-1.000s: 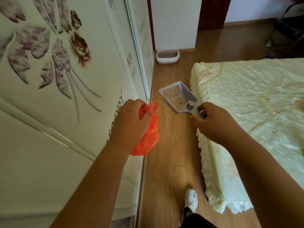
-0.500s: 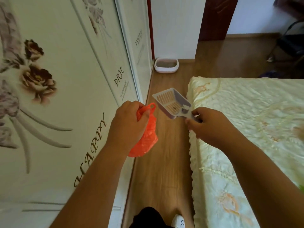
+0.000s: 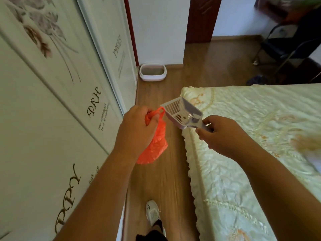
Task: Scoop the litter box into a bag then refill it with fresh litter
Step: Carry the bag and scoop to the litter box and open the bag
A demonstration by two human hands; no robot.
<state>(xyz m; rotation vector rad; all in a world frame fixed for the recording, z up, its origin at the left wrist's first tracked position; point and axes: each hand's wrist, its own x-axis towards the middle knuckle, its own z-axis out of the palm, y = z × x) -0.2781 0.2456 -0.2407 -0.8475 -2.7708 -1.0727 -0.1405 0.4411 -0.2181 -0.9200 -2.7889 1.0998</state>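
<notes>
We walked the strip of wooden floor (image 3: 166, 180) between the flower-printed wardrobe doors (image 3: 57, 108) and the quilted bed (image 3: 243, 153), our left hand (image 3: 137, 133) gripping the bunched neck of an orange plastic bag (image 3: 154, 145) that hung below it, our right hand (image 3: 224, 136) curled round the handle of a pale slotted litter scoop (image 3: 180, 113), its pan tilted up. The litter box (image 3: 152, 72) sat well ahead on the floor against the white wall (image 3: 156, 28), beside the wardrobe's end. One white shoe (image 3: 152, 213) showed below.

The left hand (image 3: 137, 129) hid the orange bag's (image 3: 154, 145) top; the litter box's (image 3: 152, 72) contents were too small to tell.
</notes>
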